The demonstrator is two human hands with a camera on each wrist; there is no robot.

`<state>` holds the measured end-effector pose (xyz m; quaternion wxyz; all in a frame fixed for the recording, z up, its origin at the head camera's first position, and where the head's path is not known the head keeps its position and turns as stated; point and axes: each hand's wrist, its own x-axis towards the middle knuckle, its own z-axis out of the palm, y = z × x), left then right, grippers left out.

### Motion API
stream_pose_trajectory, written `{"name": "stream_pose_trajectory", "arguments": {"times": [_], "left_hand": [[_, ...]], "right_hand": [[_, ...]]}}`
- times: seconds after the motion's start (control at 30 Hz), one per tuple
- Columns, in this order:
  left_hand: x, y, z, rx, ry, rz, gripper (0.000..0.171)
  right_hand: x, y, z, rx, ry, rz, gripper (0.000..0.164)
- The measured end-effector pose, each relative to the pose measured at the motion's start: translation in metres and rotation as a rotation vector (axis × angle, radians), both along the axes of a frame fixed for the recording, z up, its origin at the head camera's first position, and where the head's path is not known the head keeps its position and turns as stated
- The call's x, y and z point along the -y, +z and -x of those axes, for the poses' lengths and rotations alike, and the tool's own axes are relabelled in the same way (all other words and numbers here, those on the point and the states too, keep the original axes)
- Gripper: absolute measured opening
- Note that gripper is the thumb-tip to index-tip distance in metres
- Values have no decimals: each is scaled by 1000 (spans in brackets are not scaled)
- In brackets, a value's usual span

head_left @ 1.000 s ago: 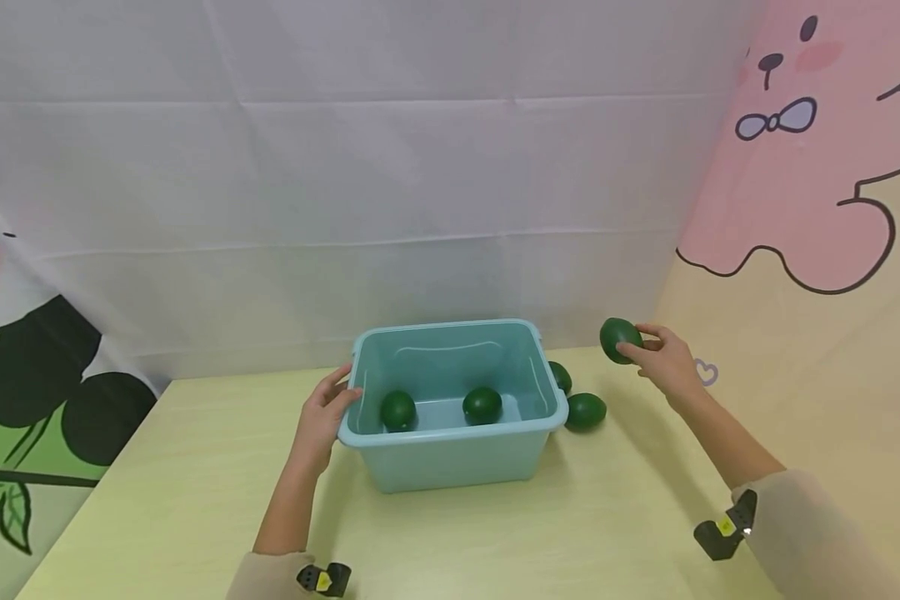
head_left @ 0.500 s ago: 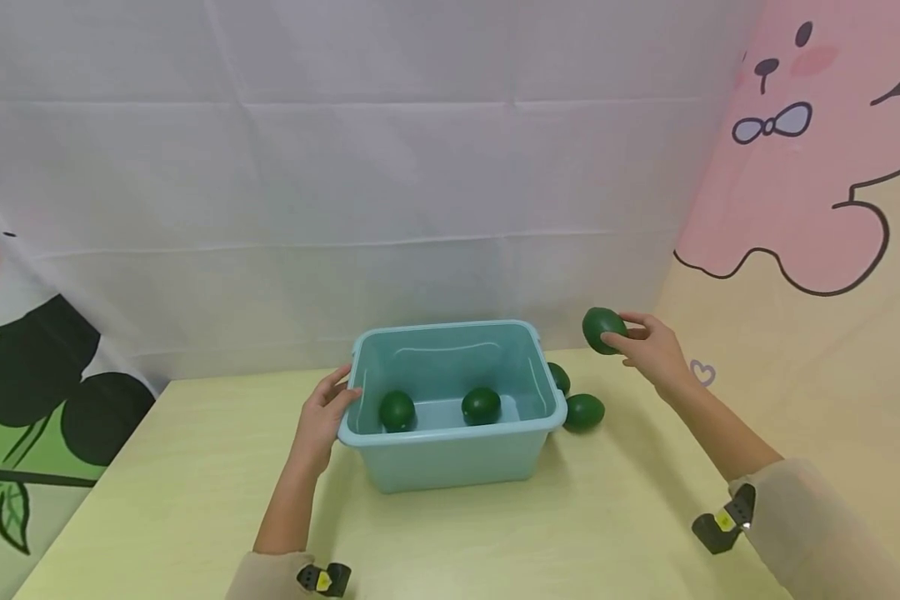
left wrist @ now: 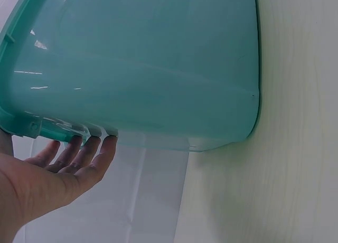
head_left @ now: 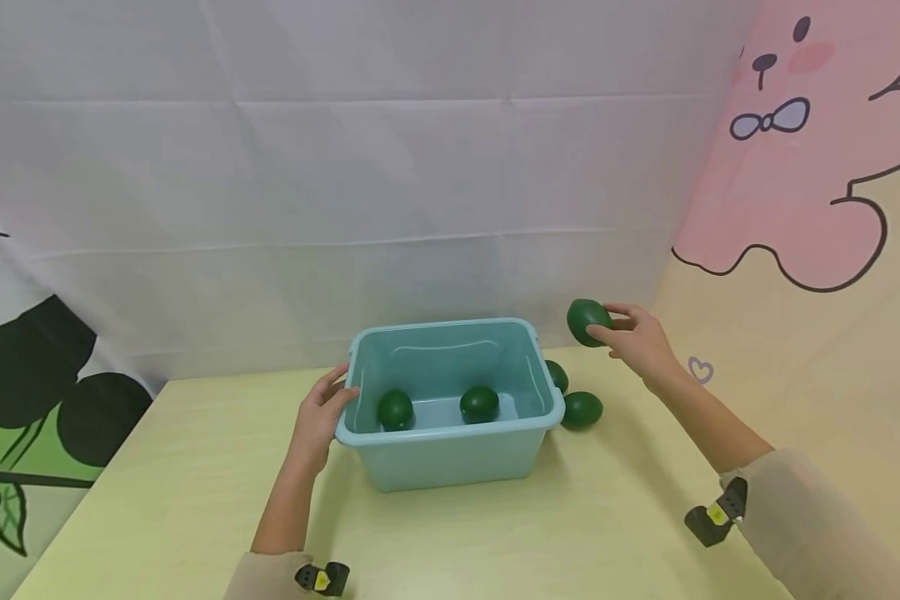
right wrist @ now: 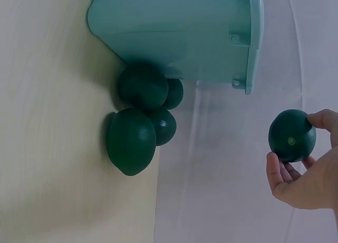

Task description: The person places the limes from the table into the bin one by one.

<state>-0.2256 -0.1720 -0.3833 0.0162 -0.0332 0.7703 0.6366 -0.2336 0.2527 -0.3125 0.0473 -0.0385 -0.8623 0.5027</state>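
Observation:
My left hand [head_left: 320, 421] grips the left rim of a light teal plastic bin [head_left: 450, 457], thumb over the edge. In the left wrist view its fingers [left wrist: 100, 161] curl up under the rim against the outer wall. To the right, above table height, my right hand [head_left: 640, 343] holds a dark green, lemon-shaped fruit [head_left: 588, 322] between thumb and fingers. The right wrist view shows a small pale stem spot on this held fruit [right wrist: 292, 136]. Inside the bin lie two similar fruits, one left [head_left: 395, 409] and one right [head_left: 479, 404].
Several more green fruits [right wrist: 131, 141] cluster on the table against the bin's right side; the head view shows a nearer one [head_left: 582, 410] and one partly behind the bin [head_left: 557, 375]. The pale yellow table [head_left: 217, 467] meets a white cloth backdrop [head_left: 390, 183].
My right hand has moved left and slightly upward with the green fruit, closer to the bin. The left hand stays on the rim, and the bin stands still.

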Motion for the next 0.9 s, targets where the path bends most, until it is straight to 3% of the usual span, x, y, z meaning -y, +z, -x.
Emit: {"name": "stream_pose_trajectory", "arguments": {"times": [0.4, 0.9], "left_hand": [[1, -1, 0, -1, 4, -4, 54], [0, 0, 1, -5, 4, -2, 54]], "right_hand": [[17, 3, 4, 7, 0, 22, 63], [43, 6, 6, -17, 57, 46, 60]]}}
